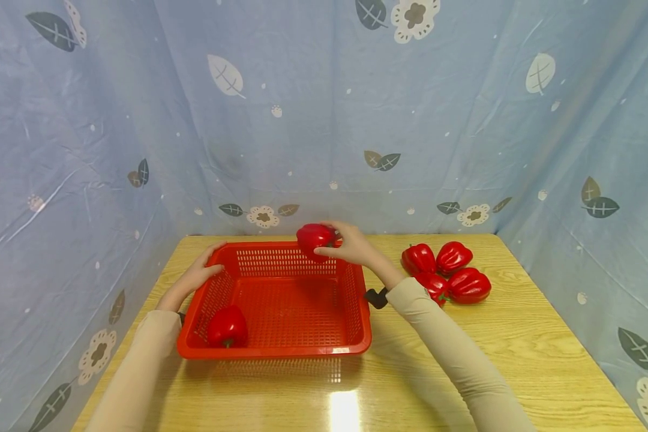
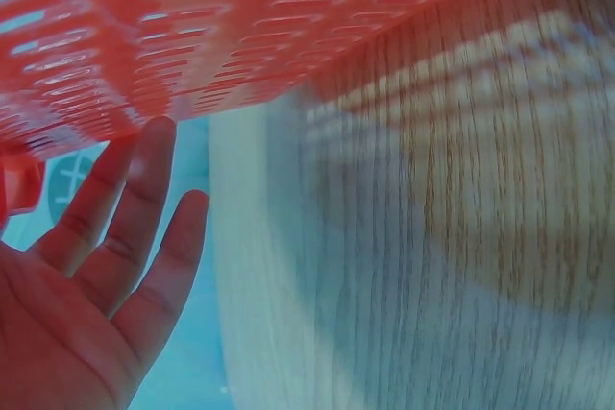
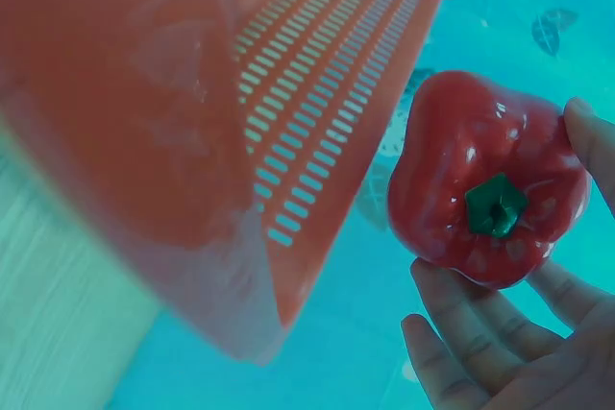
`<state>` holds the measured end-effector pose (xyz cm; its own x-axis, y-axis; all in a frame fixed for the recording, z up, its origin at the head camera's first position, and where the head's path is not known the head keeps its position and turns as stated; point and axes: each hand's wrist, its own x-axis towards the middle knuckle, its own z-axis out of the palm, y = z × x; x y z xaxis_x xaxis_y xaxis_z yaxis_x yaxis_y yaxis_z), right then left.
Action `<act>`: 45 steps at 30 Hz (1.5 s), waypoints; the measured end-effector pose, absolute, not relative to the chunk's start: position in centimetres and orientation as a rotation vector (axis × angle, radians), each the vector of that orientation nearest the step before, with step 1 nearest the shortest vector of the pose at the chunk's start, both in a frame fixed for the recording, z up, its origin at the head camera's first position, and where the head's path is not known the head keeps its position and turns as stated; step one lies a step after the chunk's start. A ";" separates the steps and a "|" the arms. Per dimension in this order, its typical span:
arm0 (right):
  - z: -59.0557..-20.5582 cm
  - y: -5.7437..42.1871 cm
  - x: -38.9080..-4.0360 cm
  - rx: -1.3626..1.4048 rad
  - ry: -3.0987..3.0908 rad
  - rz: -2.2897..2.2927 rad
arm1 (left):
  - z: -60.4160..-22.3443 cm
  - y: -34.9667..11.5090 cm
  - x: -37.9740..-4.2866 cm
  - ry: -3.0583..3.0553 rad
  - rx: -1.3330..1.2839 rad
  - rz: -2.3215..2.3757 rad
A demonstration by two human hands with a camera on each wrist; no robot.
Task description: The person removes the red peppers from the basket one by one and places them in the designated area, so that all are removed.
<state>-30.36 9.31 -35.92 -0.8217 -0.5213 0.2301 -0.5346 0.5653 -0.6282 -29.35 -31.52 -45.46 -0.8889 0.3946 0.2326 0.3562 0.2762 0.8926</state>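
Note:
My right hand (image 1: 352, 245) holds a red bell pepper (image 1: 314, 239) over the back right rim of the red plastic basket (image 1: 272, 352). In the right wrist view, that pepper (image 3: 447, 170) shows its green stem, gripped between thumb and fingertips. At the basket's left back corner is my left hand (image 1: 198, 275), its thumb over the rim and its fingers outside the wall. The left wrist view shows those fingers (image 2: 144, 180) against the slotted side. Another red bell pepper (image 1: 227, 327) lies inside the basket, in the front left corner.
On the wooden table (image 1: 497, 348), right of the basket, several red bell peppers (image 1: 468, 285) lie in a cluster, partly behind the right sleeve (image 1: 453, 348). A blue patterned curtain (image 1: 313, 120) surrounds the table at the back and sides.

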 end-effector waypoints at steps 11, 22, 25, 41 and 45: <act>-36.0 11.4 -30.8 0.860 -2.760 1.146 | -44.3 -30.6 -28.5 2.568 0.523 1.592; -36.2 14.2 -30.8 0.762 -2.755 1.193 | -44.6 -30.7 -28.9 2.567 0.498 1.583; -36.3 15.1 -31.0 0.724 -2.757 1.221 | -44.6 -30.7 -29.0 2.561 0.500 1.593; -37.3 19.3 -31.4 0.519 -2.741 1.223 | -44.4 -30.6 -28.8 2.555 0.499 1.610; -37.9 19.9 -31.4 0.490 -2.734 1.198 | -44.3 -30.5 -28.8 2.546 0.501 1.617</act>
